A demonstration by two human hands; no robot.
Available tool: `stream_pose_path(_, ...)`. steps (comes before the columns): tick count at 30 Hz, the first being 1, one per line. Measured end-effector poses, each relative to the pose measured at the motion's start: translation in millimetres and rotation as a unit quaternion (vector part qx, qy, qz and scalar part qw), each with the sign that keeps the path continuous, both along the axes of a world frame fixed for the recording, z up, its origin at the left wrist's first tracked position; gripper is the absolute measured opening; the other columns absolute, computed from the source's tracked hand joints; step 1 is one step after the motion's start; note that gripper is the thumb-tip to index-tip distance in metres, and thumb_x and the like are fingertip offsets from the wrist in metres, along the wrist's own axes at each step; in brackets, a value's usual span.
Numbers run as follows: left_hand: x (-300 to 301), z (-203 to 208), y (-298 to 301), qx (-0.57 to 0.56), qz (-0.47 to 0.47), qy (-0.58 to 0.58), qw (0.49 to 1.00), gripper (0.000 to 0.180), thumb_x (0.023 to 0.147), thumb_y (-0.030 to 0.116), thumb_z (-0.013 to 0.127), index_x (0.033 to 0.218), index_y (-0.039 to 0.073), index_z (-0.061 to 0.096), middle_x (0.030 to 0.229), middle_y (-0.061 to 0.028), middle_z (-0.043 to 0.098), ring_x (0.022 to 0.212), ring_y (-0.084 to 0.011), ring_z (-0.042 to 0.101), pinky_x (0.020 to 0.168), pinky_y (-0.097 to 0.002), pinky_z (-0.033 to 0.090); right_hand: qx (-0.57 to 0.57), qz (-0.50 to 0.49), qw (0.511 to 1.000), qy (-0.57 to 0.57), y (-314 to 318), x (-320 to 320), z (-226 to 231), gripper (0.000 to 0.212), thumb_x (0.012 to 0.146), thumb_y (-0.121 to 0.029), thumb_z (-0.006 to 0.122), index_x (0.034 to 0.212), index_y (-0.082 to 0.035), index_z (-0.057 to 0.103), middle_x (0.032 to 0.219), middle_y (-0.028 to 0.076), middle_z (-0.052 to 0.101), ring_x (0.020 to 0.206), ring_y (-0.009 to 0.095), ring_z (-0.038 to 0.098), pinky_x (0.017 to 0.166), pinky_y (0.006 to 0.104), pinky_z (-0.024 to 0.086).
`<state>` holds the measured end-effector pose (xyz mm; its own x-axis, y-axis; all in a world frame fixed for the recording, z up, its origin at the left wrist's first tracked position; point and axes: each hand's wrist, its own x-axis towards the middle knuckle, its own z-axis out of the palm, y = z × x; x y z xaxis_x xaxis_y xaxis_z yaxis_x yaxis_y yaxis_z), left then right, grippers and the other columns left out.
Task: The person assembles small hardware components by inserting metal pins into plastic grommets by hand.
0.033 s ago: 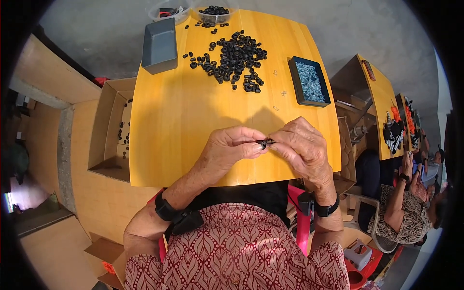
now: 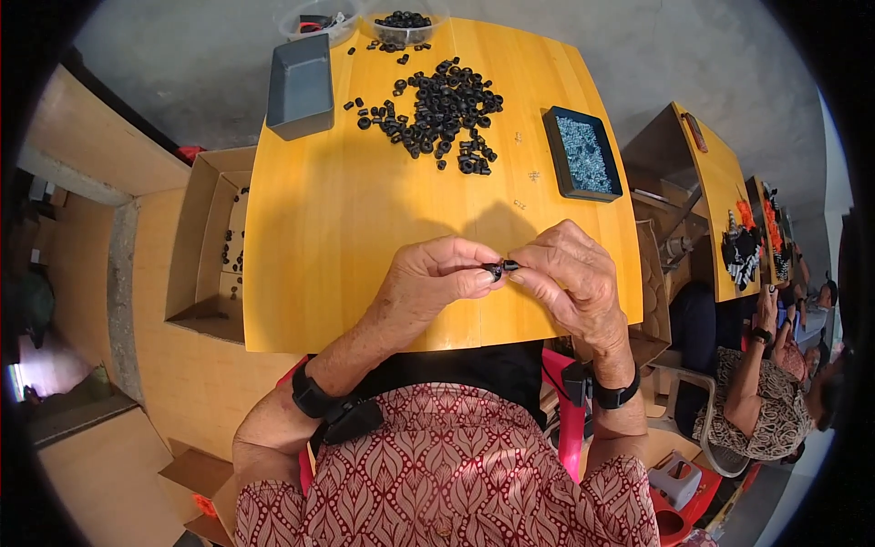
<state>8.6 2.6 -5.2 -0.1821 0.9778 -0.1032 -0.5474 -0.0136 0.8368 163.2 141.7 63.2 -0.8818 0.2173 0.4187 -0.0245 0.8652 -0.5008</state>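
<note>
Just above the near part of the yellow table [image 2: 365, 228], my two hands meet fingertip to fingertip. My left hand [image 2: 419, 278] pinches a small black ring-like part [image 2: 493, 272] between thumb and index finger. A short black cylindrical part [image 2: 510, 265] is held in the fingertips of my right hand [image 2: 579, 278], end on against the first or very close to it. Fingers cover much of both pieces. Beyond my hands lies a loose pile of small black ring-shaped and cylindrical parts [image 2: 453, 100].
A dark tray of small silvery pieces [image 2: 558, 146] stands at the right, with a few tiny pieces [image 2: 534, 175] beside it. A grey bin [image 2: 301, 87] and clear bowls [image 2: 401, 35] are at the back left. An open carton [image 2: 196, 246] stands left; a co-worker [image 2: 752, 401] sits right.
The black cylindrical part at my right fingertips shows more plainly now, turned slightly. Both hands stay in almost the same place.
</note>
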Motion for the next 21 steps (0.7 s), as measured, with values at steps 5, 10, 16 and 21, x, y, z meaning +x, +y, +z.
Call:
stream_pose_path(5,2,-3,0,0.017,0.014,0.019,1.0,0.021,0.092,0.005,0.064,0.111,-0.003,0.063,0.103,-0.006,0.069,0.096,-0.01,0.064,0.088,-0.0233,0.051,-0.028,0.014,0.999,-0.037,5,-1,0,0.013,0.081,-0.008,0.073,0.091,-0.001,0.067,0.079,0.01,0.062,0.074,0.028,0.058,0.067,0.037,0.049)
stream_pose_path(10,1,0,1,0.006,0.021,0.0,1.0,0.022,0.092,0.004,0.064,0.112,-0.003,0.062,0.104,-0.0071,0.069,0.097,-0.0102,0.064,0.088,-0.023,0.051,-0.032,0.033,0.997,-0.06,9,-2,-1,0.012,0.083,-0.011,0.071,0.09,-0.001,0.066,0.078,0.01,0.06,0.074,0.029,0.056,0.066,0.0379,0.048)
stream_pose_path(16,1,0,0,0.007,0.029,0.012,0.999,0.021,0.092,0.003,0.064,0.112,-0.003,0.062,0.103,-0.0072,0.069,0.096,-0.0097,0.064,0.087,-0.0223,0.051,-0.018,0.037,0.997,-0.058,8,-6,2,0.012,0.083,-0.011,0.071,0.089,-0.002,0.066,0.078,0.009,0.059,0.073,0.029,0.056,0.066,0.0379,0.048)
stream_pose_path(21,0,-2,-1,0.001,0.05,0.089,0.995,0.019,0.092,0.003,0.063,0.11,-0.003,0.064,0.1,-0.0054,0.07,0.094,-0.0079,0.063,0.085,-0.0215,0.051,0.017,0.024,0.997,-0.067,2,-11,6,0.013,0.081,-0.01,0.073,0.088,-0.002,0.066,0.077,0.009,0.06,0.073,0.029,0.057,0.065,0.0378,0.048)
